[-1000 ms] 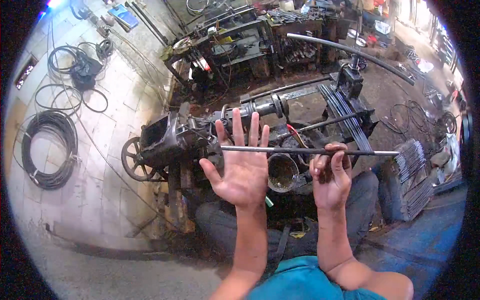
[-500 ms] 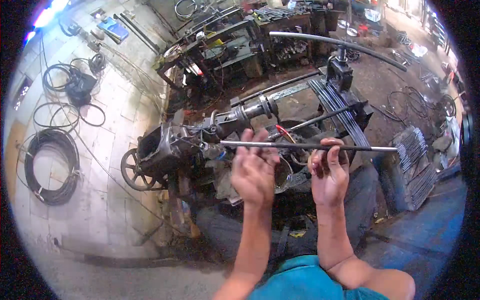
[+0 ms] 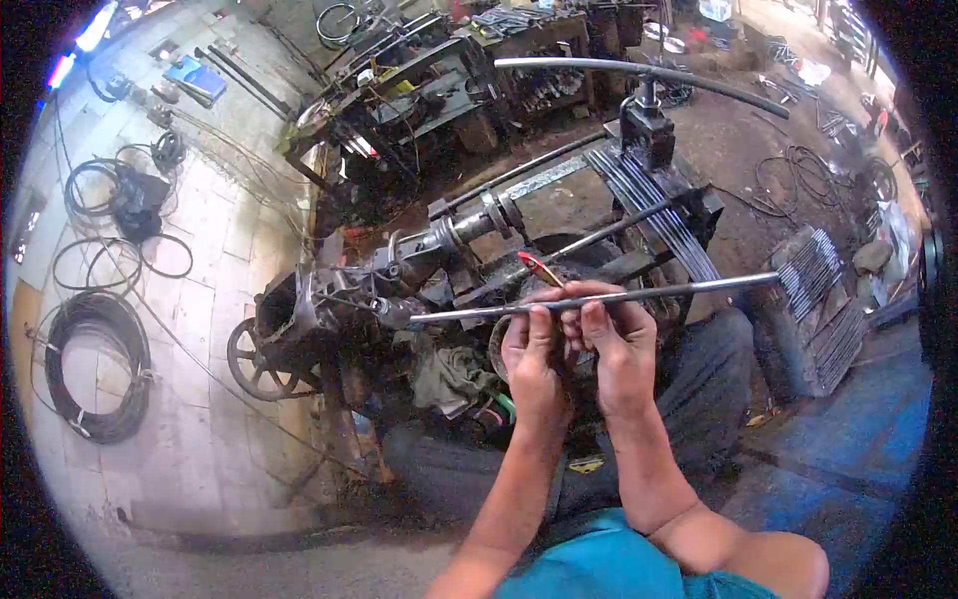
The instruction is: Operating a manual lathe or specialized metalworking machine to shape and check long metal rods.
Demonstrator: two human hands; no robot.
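A long thin metal rod [image 3: 689, 289] with bright ends and a darker middle lies across both hands, its right end a little higher. My left hand [image 3: 537, 364] is closed on its middle, thumb on top. Right beside it, my right hand [image 3: 624, 359] grips the same rod between thumb and fingers. Beyond my hands stands a greasy metal machine [image 3: 439, 240] with a handwheel [image 3: 261, 359] at its left. The rod's left end appears near a chuck-like part [image 3: 391, 311] of it; I cannot tell whether they touch. A red-handled tool [image 3: 539, 268] shows just past my fingers.
Several rods [image 3: 654, 215] lie side by side on the machine's right, under a long bar [image 3: 639, 68]. More rods are stacked on a stand [image 3: 818, 344] at the right. Coiled cable [image 3: 98, 364] lies on the left floor. A cluttered workbench [image 3: 439, 100] stands behind.
My left hand has gone from open beside the rod to gripping it. My right hand has moved left, next to the left one. The rod has shifted left and tilted, right end up.
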